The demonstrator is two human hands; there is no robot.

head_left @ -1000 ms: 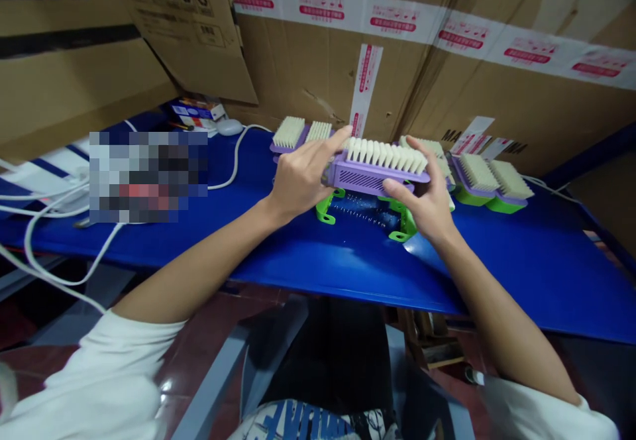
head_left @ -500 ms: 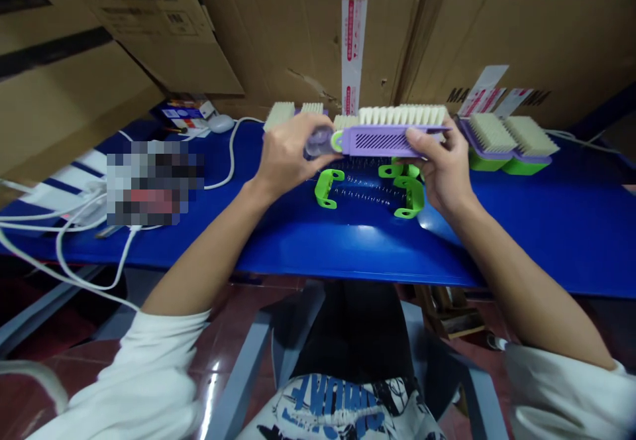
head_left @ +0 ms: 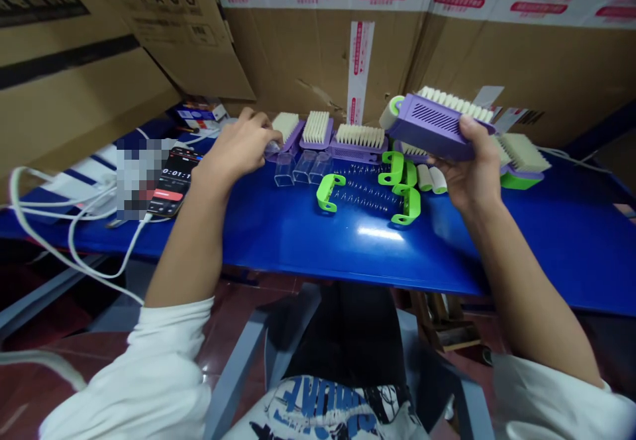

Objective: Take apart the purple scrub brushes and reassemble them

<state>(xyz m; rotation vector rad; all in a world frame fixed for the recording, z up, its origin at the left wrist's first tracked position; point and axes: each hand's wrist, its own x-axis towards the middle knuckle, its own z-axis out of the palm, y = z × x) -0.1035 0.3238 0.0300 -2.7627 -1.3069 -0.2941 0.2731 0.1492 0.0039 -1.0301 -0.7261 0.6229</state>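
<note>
My right hand grips a purple brush with white bristles and a green-and-white roller at its left end, held tilted above the blue table. My left hand is closed on a small clear plastic piece at the table's back left, beside three more clear caps. Green handle frames with thin metal springs lie on the table between my hands. Purple brush heads line the back edge.
Cardboard boxes wall off the back and left. A phone with a running timer and white cables lie at the left. White rollers and a finished purple-green brush sit at the right.
My left hand let go of the brush's end and went left to the clear caps with a clear piece in it. My right hand lifted the brush up and right, tilting it.
</note>
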